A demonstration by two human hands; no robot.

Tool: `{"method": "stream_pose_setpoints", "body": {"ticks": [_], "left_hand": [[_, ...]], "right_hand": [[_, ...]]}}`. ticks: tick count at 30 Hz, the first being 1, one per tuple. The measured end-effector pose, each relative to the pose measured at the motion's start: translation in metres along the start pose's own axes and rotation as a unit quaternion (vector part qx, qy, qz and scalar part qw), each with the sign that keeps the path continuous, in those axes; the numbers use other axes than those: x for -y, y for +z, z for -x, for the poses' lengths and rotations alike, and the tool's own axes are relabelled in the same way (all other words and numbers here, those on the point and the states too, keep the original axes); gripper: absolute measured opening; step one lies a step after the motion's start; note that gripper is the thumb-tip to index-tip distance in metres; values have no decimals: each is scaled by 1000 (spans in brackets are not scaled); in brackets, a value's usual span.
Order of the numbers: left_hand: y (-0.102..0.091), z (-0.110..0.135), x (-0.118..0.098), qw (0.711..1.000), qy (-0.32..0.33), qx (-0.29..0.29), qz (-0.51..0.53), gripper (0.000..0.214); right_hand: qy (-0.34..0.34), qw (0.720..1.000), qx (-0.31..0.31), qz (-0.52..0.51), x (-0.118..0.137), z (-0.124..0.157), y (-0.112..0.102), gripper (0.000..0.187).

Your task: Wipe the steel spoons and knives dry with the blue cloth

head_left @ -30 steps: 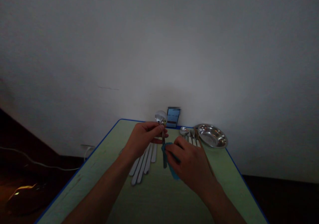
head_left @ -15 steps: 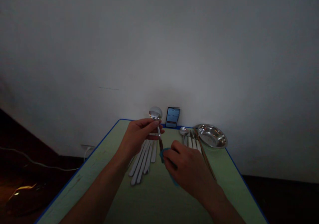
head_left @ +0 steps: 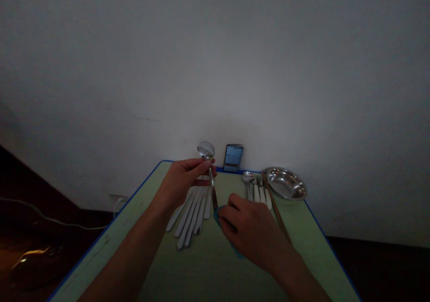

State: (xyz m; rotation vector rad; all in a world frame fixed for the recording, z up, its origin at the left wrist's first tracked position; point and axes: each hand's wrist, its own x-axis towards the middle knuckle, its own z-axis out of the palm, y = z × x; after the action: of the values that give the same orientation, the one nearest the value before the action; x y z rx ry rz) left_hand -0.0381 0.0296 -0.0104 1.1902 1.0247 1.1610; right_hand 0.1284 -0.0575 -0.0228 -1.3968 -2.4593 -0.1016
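Observation:
A shiny metal ladle point(head_left: 206, 150) is tilted with its bowl up, above the far part of the table. My left hand point(head_left: 179, 179) pinches its handle just below the bowl. Lower down, my right hand point(head_left: 248, 223) is closed on a blue-green cloth point(head_left: 217, 215), which wraps the handle's lower end. Beneath my left hand, several pieces of cutlery with flat metal handles point(head_left: 191, 221) lie fanned out on the table; their far ends are hidden by the hand.
The pale green table point(head_left: 188, 275) has a blue edge and stands against a grey wall. A phone point(head_left: 233, 158) leans on the wall. To the right lie a metal spoon point(head_left: 248, 177), several white-handled forks point(head_left: 262, 194), brown chopsticks point(head_left: 280, 219) and a steel bowl point(head_left: 287, 184).
The ladle and my left hand have shifted slightly to the left. My right hand with the cloth has slid a little down toward the handle's end.

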Motion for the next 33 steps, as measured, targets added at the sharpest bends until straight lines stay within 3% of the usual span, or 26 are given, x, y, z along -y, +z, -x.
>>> {"method": "stream_pose_setpoints", "body": {"ticks": [15,25,33], "left_hand": [[-11,-6,3,994,-50,49,84,22],[-5,-2,3,984,-89,89,130,20],[3,-1,11,986,-100,104,88,19]], "right_hand": [[16,997,-37,-69,-7,4,-9,15],[57,988,-114,-89,-13,3,-7,13],[64,975,-195,-80,-17,-1,-5,14]]}}
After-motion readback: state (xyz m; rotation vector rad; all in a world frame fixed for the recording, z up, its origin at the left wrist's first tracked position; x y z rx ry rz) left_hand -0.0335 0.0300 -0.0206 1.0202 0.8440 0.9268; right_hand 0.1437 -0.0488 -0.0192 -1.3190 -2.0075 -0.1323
